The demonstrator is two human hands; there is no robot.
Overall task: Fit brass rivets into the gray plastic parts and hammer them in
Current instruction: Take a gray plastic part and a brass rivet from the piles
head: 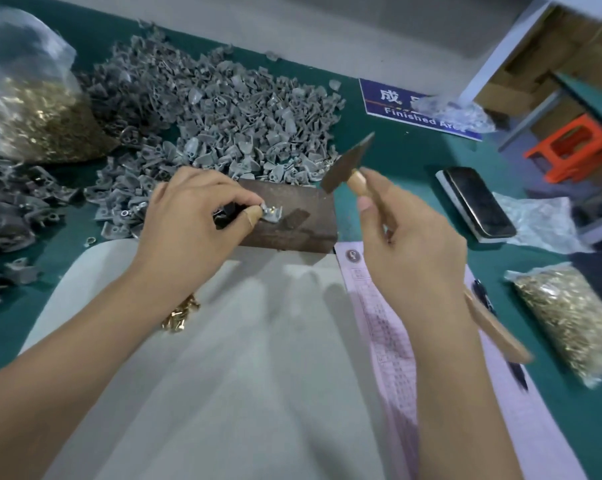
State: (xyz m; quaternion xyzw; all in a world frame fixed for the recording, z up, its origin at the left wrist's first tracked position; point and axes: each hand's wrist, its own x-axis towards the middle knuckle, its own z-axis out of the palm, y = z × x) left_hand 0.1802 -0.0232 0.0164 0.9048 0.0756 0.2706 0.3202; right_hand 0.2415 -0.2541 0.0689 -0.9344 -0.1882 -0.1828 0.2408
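A: Left hand point(192, 216)?
B: It is pinching a small gray plastic part point(271, 213) with a brass rivet, lying on the rusty brown metal block point(292, 220) at worktop centre.
A: Right hand point(410, 244)?
B: It is gripping the wooden-handled hammer point(348, 164), head raised right of the block.

Green table point(389, 157), orange stool point(573, 150)

The block point(292, 220) is dull, rusty brown metal. The hammer point(348, 164) has a dark matt metal head and a smooth pale wooden handle. The parts point(223, 109) are matt gray plastic; the rivets point(180, 315) are shiny brass. The cloth point(223, 375) is plain pale fabric.
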